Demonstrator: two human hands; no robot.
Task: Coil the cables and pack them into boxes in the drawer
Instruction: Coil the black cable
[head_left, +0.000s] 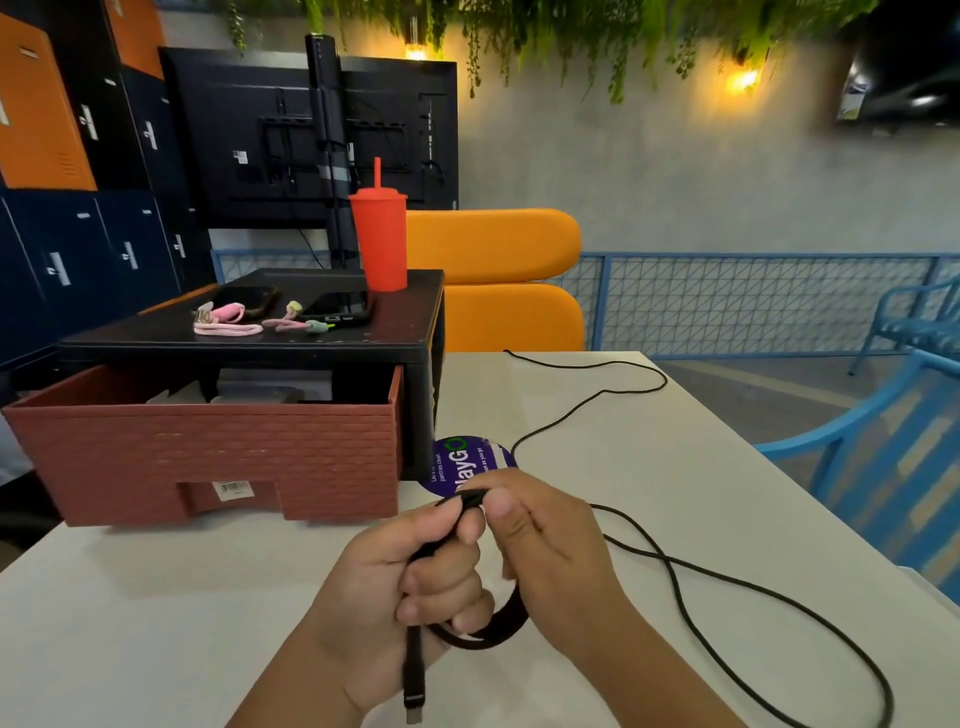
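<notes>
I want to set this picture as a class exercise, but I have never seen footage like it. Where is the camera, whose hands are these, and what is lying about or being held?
There is no machine here. One wide-angle camera sits on a person's head and looks forward and down, so you see their own two hands.

The left hand grips a black cable bent into a first loop, with its plug hanging below the fist. The right hand pinches the same cable at the top of the loop. The rest of the cable trails loose across the white table.

To the left stands a black stand with a brick-patterned drawer pulled open beneath it. On the stand lie small pink cables, dark phones and a red cup with a straw.
</notes>
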